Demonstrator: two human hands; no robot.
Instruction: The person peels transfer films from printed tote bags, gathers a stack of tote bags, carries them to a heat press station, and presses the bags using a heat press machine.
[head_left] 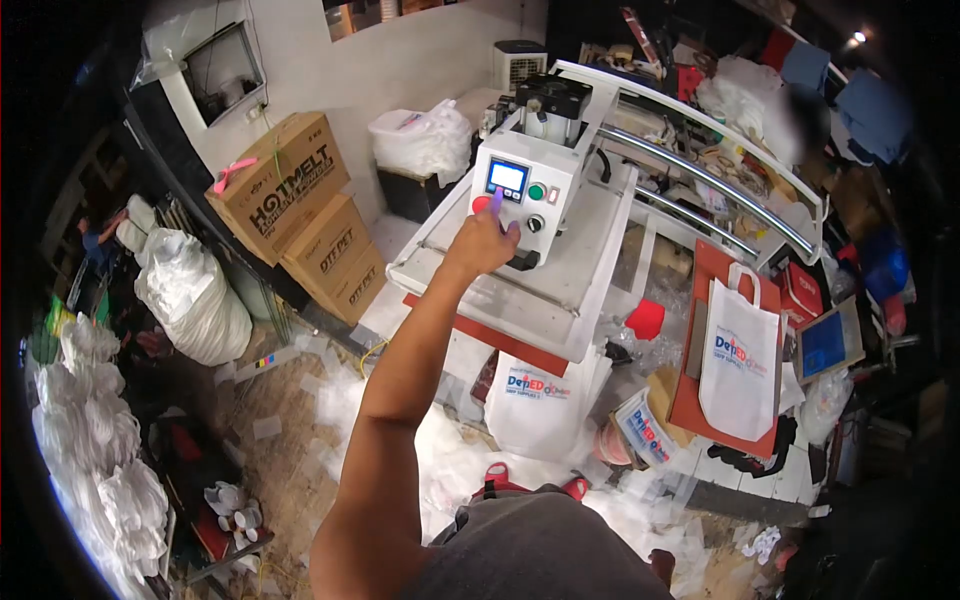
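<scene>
My left hand (484, 243) reaches to the control box (520, 217) of a white heat press. Its index finger, purplish toward the tip, points at the buttons under the lit screen (508, 179); contact is hard to tell. The thumb stands apart beside a black knob (534, 223), and nothing is held. Below the box is the wide white press head (575, 310), with a red-brown pad edge under it. Low at my right side, part of my right hand (661, 566) shows, small and dark, its fingers unclear.
A white printed tote bag (742, 350) lies on a red-brown platen (700, 335) at right. Another printed bag (548, 405) hangs below the press head. Curved chrome rails (710, 185) run behind. Cartons (285, 185) and a full white sack (195, 295) stand left; scraps litter the floor.
</scene>
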